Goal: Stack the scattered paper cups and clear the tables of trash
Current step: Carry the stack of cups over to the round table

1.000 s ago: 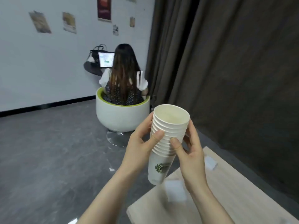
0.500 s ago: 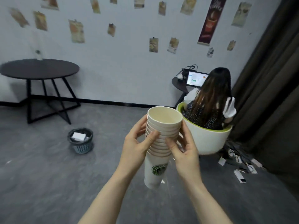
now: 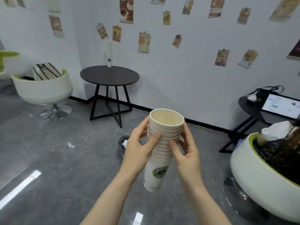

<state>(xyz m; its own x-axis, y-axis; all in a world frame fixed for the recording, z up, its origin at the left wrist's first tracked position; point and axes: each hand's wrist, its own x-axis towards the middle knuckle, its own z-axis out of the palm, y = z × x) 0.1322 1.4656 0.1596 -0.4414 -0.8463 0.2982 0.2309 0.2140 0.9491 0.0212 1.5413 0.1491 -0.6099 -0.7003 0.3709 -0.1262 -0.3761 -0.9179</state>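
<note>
— So, starting at the far left, what stands there?

— A white tub-shaped swivel chair with a green inner lining [image 3: 42, 90] on a chrome foot, and a cream bag with dark stripes [image 3: 46, 71] lying in its seat.

— And next to it?

— A round dark tabletop on black angled legs [image 3: 109, 75], set against the white wall. On its far edge stands a tall stack of white paper cups [image 3: 109, 53], upright, with a green badge near the bottom.

— Anything on the grey floor?

— A small dark mesh wastebasket [image 3: 122, 145] with a white scrap inside, partly hidden behind the left hand [image 3: 139, 150].

— What are the hands doing?

— Both hold a nested stack of cream paper cups with a green round logo [image 3: 159, 148] in mid-air, in the middle of the view, tilted slightly with the open mouth up. The left hand's fingers wrap the left side and its thumb lies across the rims. The right hand [image 3: 186, 153] grips the right side, thumb on the rims just beside the other thumb.

— And to the right?

— A second dark tabletop [image 3: 248, 105] carrying a black handbag [image 3: 263, 93] and a lit screen [image 3: 281, 106]. Nearest the edge sits a person in a second white and green tub chair [image 3: 259, 179].
</note>
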